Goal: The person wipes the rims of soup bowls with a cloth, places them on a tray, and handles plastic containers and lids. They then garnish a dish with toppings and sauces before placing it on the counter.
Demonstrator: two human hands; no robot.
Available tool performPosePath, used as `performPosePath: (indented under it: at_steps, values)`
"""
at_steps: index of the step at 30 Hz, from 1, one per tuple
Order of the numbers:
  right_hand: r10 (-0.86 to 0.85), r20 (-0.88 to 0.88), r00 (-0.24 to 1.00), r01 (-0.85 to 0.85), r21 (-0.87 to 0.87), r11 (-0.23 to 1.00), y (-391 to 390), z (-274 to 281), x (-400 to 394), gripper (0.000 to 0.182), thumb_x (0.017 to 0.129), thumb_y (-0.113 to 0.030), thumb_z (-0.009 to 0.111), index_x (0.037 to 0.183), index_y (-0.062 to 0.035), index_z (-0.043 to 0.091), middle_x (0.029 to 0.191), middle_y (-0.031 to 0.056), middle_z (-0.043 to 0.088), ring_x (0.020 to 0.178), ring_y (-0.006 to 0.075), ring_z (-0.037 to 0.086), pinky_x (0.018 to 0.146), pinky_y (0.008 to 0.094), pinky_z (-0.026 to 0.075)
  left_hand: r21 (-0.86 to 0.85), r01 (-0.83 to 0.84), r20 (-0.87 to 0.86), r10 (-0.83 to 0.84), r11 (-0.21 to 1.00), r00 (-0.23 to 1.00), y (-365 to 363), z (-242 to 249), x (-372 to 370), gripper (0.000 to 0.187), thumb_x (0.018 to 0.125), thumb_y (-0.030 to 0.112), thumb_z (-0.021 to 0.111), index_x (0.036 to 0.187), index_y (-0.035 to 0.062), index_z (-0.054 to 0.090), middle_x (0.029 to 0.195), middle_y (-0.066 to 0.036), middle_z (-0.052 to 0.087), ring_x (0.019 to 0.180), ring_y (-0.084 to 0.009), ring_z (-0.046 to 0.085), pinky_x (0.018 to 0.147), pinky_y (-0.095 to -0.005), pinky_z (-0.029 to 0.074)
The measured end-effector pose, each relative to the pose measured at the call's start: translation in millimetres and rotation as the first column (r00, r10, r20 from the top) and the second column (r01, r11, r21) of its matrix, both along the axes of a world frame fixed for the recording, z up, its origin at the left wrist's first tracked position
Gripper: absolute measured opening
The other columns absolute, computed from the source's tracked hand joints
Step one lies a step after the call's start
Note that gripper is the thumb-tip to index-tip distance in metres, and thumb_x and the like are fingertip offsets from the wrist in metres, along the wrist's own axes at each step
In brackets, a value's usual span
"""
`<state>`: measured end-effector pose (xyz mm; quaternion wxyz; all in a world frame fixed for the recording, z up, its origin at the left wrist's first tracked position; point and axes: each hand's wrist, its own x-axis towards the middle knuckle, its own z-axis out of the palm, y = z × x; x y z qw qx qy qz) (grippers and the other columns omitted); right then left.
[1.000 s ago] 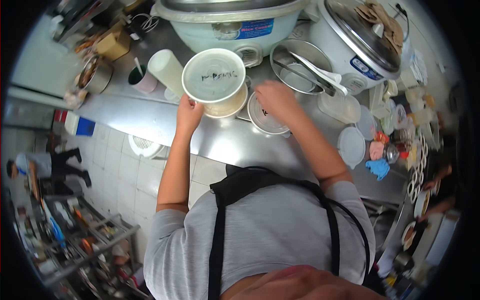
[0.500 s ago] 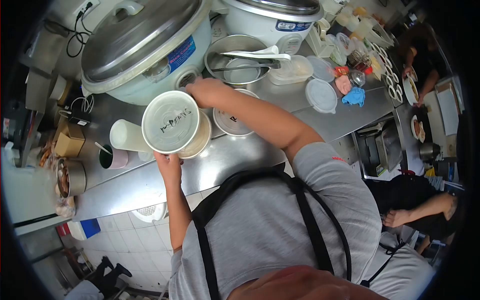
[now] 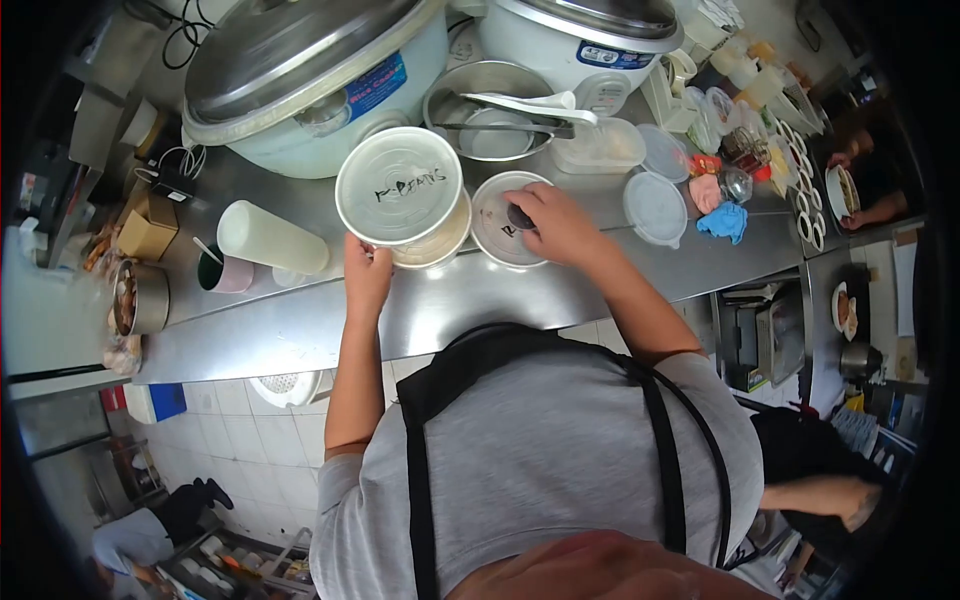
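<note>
My left hand (image 3: 368, 275) grips the near edge of a round white lidded tub (image 3: 400, 185) with "BEANS" handwritten in black on its lid. Under and behind its right side shows another round container (image 3: 440, 245) with pale tan contents, partly hidden. Beside them on the counter stands a second lidded tub (image 3: 492, 232), with black lettering partly covered. Over that lid my right hand (image 3: 562, 225) is closed around a small black object (image 3: 519, 216) with a rounded end, mostly hidden by the fingers. A translucent white cup-like container (image 3: 270, 237) lies tilted to the left.
Two large rice cookers (image 3: 300, 110) and a steel bowl (image 3: 490, 85) with white ladles line the back. Clear plastic containers (image 3: 600, 147), a round lid (image 3: 655, 208) and a blue cloth (image 3: 722, 222) lie right. A pink cup (image 3: 225, 272) stands left. Other people work at right.
My right hand has moved from the far side of the beans tub, near the rice cooker, to the lid of the right-hand tub. My left hand keeps its hold. The camera view has shifted.
</note>
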<state>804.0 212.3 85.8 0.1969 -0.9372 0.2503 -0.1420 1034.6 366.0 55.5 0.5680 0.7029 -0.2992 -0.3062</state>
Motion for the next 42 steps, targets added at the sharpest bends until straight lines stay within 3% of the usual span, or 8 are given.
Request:
performPosePath:
  at_steps: [9, 15, 18, 21, 28, 31, 37, 42]
  values:
    - [0.166, 0.043, 0.985, -0.169, 0.108, 0.980, -59, 29, -89, 0.054, 0.065, -0.019, 0.061, 0.115, -0.0106, 0.042, 0.101, 0.0143, 0.047, 0.090, 0.0321, 0.048, 0.076, 0.0385, 0.041, 0.021, -0.088, -0.078, 0.090, 0.996, 0.993, -25, 2, -66, 0.036, 0.075, 0.012, 0.050, 0.108, 0.0042, 0.040, 0.091, -0.006, 0.051, 0.061, -0.0088, 0.048, 0.047, -0.0192, 0.039]
    - [-0.068, 0.016, 0.998, 0.069, -0.082, 0.994, -159, 64, -159, 0.052, 0.067, -0.023, 0.059, 0.114, -0.0086, 0.043, 0.097, 0.0185, 0.050, 0.087, 0.0345, 0.050, 0.074, 0.0391, 0.041, -0.169, -0.413, -0.218, 0.375, 0.895, 0.901, -32, -12, -101, 0.042, 0.081, 0.030, 0.045, 0.115, 0.0064, 0.037, 0.093, -0.006, 0.052, 0.063, -0.0098, 0.050, 0.048, -0.0205, 0.038]
    - [-0.058, -0.001, 0.998, 0.058, -0.012, 0.998, -177, 43, -177, 0.049, 0.069, -0.024, 0.058, 0.114, -0.0080, 0.044, 0.098, 0.0199, 0.051, 0.089, 0.0348, 0.051, 0.076, 0.0393, 0.041, -0.147, -0.472, -0.352, 0.400, 0.869, 0.847, -15, -62, -113, 0.045, 0.084, 0.041, 0.037, 0.112, 0.0067, 0.035, 0.074, -0.004, 0.048, 0.053, -0.0104, 0.046, 0.043, -0.0197, 0.038]
    - [-0.025, -0.003, 1.000, 0.025, 0.143, 0.989, -169, 41, -187, 0.049, 0.070, -0.025, 0.058, 0.114, -0.0075, 0.044, 0.099, 0.0201, 0.051, 0.090, 0.0344, 0.051, 0.077, 0.0387, 0.041, -0.261, -0.582, -0.190, 0.550, 0.770, 0.813, -17, -76, -137, 0.031, 0.084, 0.023, 0.033, 0.109, 0.0036, 0.035, 0.069, -0.004, 0.046, 0.050, -0.0093, 0.044, 0.044, -0.0190, 0.038]
    - [-0.020, -0.060, 0.998, 0.030, 0.169, 0.985, -164, 33, -217, 0.049, 0.071, -0.022, 0.058, 0.115, -0.0065, 0.043, 0.102, 0.0152, 0.052, 0.088, 0.0261, 0.054, 0.075, 0.0332, 0.043, -0.128, -0.412, 0.124, 0.427, 0.902, 0.896, -20, -80, -125, 0.031, 0.085, 0.024, 0.033, 0.106, 0.0018, 0.038, 0.062, -0.003, 0.044, 0.051, -0.0092, 0.042, 0.043, -0.0187, 0.035]
    - [-0.059, -0.203, 0.977, 0.133, 0.373, 0.918, -192, 65, -232, 0.049, 0.072, -0.021, 0.057, 0.116, -0.0056, 0.043, 0.095, 0.0115, 0.055, 0.084, 0.0224, 0.055, 0.071, 0.0306, 0.044, -0.138, -0.393, 0.173, 0.413, 0.909, 0.894, -22, -94, -119, 0.028, 0.084, 0.022, 0.034, 0.102, 0.0021, 0.040, 0.062, -0.003, 0.043, 0.051, -0.0087, 0.041, 0.041, -0.0189, 0.033]
    - [-0.093, 0.054, 0.994, 0.064, 0.398, 0.915, -337, 102, -249, 0.043, 0.074, -0.019, 0.054, 0.113, -0.0027, 0.045, 0.085, 0.0083, 0.059, 0.073, 0.0131, 0.055, 0.066, 0.0257, 0.044, -0.138, -0.495, 0.127, 0.511, 0.858, 0.850, -26, -74, -138, 0.018, 0.083, 0.024, 0.036, 0.084, 0.0061, 0.038, 0.059, -0.002, 0.041, 0.048, -0.0087, 0.039, 0.041, -0.0191, 0.030]
    - [-0.282, 0.093, 0.955, 0.276, 0.074, 0.958, -487, 109, -240, 0.044, 0.071, -0.024, 0.057, 0.107, -0.0007, 0.050, 0.095, 0.0145, 0.058, 0.086, 0.0218, 0.056, 0.076, 0.0286, 0.043, -0.180, -0.681, 0.104, 0.702, 0.710, 0.704, -28, -101, -138, 0.025, 0.086, 0.028, 0.034, 0.091, 0.0038, 0.041, 0.065, -0.002, 0.039, 0.051, -0.0085, 0.036, 0.045, -0.0209, 0.032]
